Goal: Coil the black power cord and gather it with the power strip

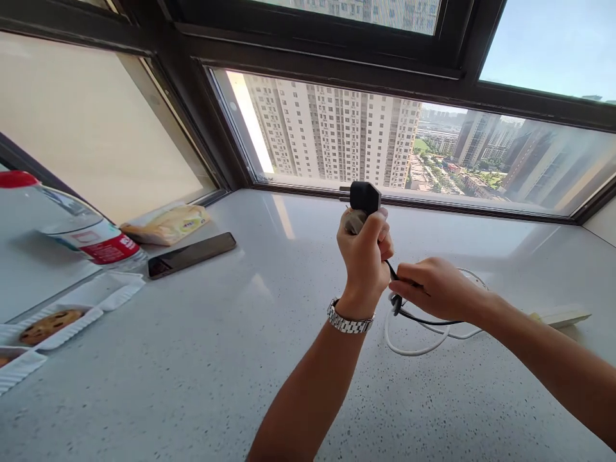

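My left hand (364, 251) is raised above the white speckled counter (231, 359) and closed around a black plug adapter (364, 196), whose prongs point left. A metal watch sits on that wrist. My right hand (430, 289) is just to the right and lower, pinching the black cable (423, 318) that runs down from the adapter. A white cable (409, 346) lies looped on the counter under both hands.
At the left lie a black phone (191, 254), a yellow snack packet (166, 224), a water bottle with a red label (77, 224) and white trays holding a cookie (48, 325). A pale flat object (561, 316) lies at the right. Windows ring the counter.
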The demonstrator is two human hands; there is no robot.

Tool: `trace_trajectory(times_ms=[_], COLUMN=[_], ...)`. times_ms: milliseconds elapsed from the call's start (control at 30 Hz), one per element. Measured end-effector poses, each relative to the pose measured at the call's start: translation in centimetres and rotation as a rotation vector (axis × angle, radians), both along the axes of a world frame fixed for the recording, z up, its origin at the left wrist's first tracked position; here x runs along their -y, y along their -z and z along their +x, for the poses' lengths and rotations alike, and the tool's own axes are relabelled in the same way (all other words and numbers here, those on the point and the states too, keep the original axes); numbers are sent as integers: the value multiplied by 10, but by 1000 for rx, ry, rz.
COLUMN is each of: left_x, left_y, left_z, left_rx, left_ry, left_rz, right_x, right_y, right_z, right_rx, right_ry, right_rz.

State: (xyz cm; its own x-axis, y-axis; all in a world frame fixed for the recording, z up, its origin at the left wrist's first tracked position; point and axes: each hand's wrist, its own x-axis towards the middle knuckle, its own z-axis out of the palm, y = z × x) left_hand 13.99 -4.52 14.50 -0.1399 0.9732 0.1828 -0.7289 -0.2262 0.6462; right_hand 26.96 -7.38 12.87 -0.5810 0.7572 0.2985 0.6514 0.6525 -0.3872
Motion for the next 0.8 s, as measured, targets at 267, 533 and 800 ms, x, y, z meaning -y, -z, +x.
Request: trace_trajectory(times_ms=[267,533,800], left_x=[-86,-115,-109], left_y=[53,125,104], left_z=[-60,-94,-173], left_rx=[120,-279,-1121], left_ry=[-149,-104,-113], left_rz=[-376,-723,-593], right_x=[21,20,12], right_y=[91,158,166], right_z=[30,51,58], right_rx=[85,50,29], right_ry=[-118,-48,-58], right_rz=[217,230,296])
